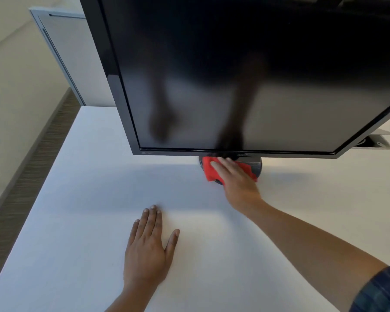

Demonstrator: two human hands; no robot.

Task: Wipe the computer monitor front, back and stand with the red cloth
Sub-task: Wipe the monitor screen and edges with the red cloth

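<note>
A black computer monitor (pixel 234 70) with a dark, switched-off screen fills the upper part of the view, tilted toward me. Its round dark stand base (pixel 258 165) sits on the white desk (pixel 88 199) just below the screen's bottom edge. The red cloth (pixel 208 171) lies on that base. My right hand (pixel 236 183) presses flat on the cloth, fingers pointing under the monitor. My left hand (pixel 148 246) rests flat on the desk, fingers spread, holding nothing. The monitor's back and the stand's neck are hidden.
A grey partition panel (pixel 72 59) stands behind the desk at the upper left. A cable opening with a grey lid (pixel 374 140) sits in the desk at the far right. A beige wall and dark floor strip (pixel 27 176) run along the desk's left edge.
</note>
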